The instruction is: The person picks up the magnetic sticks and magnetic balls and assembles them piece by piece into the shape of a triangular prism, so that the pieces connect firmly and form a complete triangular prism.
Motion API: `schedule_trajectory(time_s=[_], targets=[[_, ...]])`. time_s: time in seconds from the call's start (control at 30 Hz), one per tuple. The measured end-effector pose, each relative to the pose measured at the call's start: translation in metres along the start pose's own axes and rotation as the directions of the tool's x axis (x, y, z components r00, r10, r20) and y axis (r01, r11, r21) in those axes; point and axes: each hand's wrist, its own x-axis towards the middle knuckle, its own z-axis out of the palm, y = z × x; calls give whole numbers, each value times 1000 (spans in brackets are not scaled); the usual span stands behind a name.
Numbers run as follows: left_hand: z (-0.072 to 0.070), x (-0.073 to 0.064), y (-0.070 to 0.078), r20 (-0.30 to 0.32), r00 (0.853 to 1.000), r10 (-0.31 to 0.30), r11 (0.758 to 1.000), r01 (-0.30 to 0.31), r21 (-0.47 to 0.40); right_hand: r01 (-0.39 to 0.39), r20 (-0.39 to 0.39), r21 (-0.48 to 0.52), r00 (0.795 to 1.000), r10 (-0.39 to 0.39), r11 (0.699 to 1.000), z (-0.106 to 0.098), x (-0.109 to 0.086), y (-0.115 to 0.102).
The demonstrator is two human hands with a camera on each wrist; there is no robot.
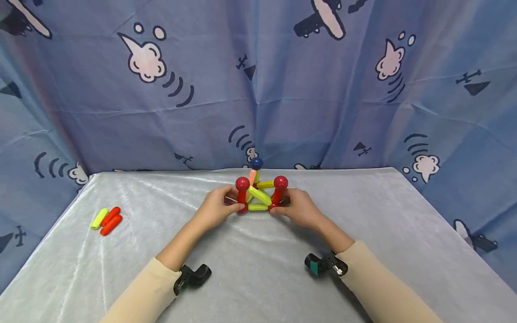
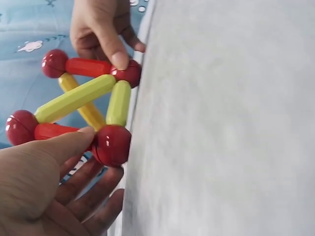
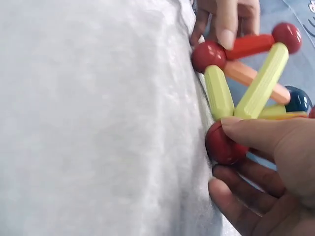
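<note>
A magnetic stick-and-ball model [image 1: 260, 195] stands between both hands near the back of the table. It has red balls at its front corners, upright red sticks, yellow-green sticks and a dark blue ball [image 1: 256, 163] on top. My left hand [image 1: 216, 207] grips its lower left corner, thumb lying at the red stick beside the bottom red ball [image 2: 112, 145]. At the lower right corner, my right hand [image 1: 300, 208] pinches the other bottom red ball [image 3: 225, 142], thumb on top and fingers beneath. A yellow-green diagonal stick [image 3: 262, 81] and an orange stick [image 3: 257, 80] show between the hands.
Off to the left lie a loose yellow-green stick [image 1: 99, 218] and two red sticks [image 1: 111, 224] on the pale cloth-covered table [image 1: 258, 278]. A blue patterned curtain [image 1: 202, 89] hangs right behind the table's far edge.
</note>
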Motion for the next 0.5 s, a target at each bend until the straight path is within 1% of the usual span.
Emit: schedule_trajectory(time_s=[0.13, 0.23, 0.3, 0.37, 0.4, 0.43, 0.5], targets=[[-9, -5, -2, 37, 999, 10, 999, -11, 33, 9, 32, 48, 999, -11, 999, 2, 6, 3], [-16, -9, -4, 63, 998, 5, 998, -8, 56, 23, 29, 96, 999, -26, 995, 7, 7, 8], [-25, -14, -6, 82, 997, -2, 996, -5, 89, 22, 19, 128, 1000, -25, 992, 11, 6, 12], [-37, -21, -9, 91, 996, -12, 990, -1, 144, 5, 6, 149, 1000, -6, 989, 13, 5, 16], [-46, -26, -11, 87, 996, -17, 983, 1, 182, -9, 0, 156, 1000, 10, 988, 14, 4, 18], [-57, -31, -14, 76, 997, -20, 974, 3, 225, -17, -6, 162, 1000, 18, 987, 15, 3, 20], [-82, -44, -19, 20, 999, -47, 948, 38, 316, -20, -25, 166, 999, 24, 986, 17, 3, 23]])
